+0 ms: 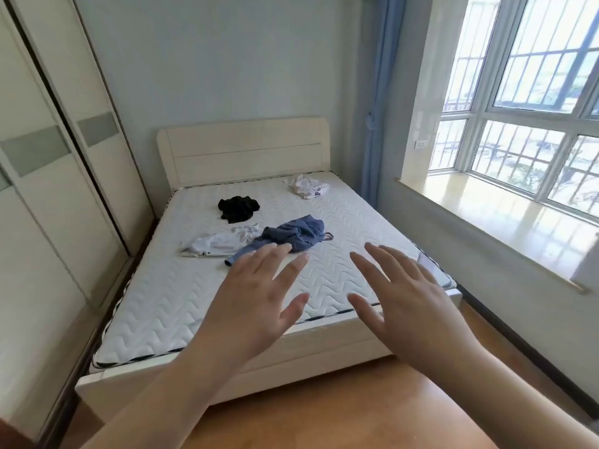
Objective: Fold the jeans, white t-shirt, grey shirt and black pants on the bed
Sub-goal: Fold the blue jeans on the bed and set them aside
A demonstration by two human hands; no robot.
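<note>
Four crumpled garments lie on the white quilted mattress (181, 296). The blue jeans (291, 236) sit near the middle, with a pale grey shirt (220, 243) touching them on the left. Black pants (238, 208) are bunched farther back, and a white t-shirt (307, 186) lies near the headboard on the right. My left hand (256, 298) and my right hand (405, 296) are raised in front of me over the foot of the bed, fingers spread, holding nothing and touching no garment.
A cream headboard (243, 150) stands against the far wall. Sliding wardrobe doors (48, 189) run close along the bed's left side. A window sill (505, 222) and blue curtain (379, 124) are on the right. Wooden floor (324, 416) lies at the bed's foot.
</note>
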